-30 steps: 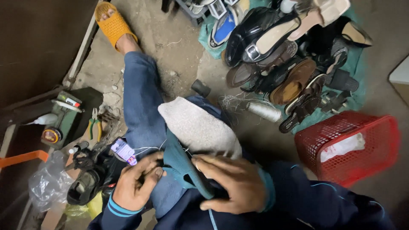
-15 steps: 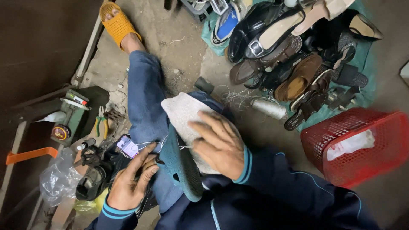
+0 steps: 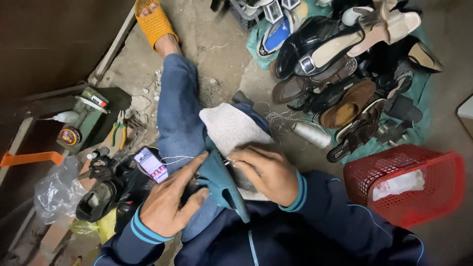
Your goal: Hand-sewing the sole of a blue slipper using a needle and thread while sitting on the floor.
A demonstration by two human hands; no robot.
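Cramped floor, both hands [image 3: 217, 189] on teal shoe [image 3: 222, 182] atop lap

Head-worn view, steeply down, close

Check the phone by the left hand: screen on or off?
On. The phone screen glows with a coloured picture, lying face up beside the left hand.

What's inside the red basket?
Inside the red basket lies something white and crumpled, maybe paper or plastic. The rest of its floor looks bare, but the near wall hides part of the bottom.
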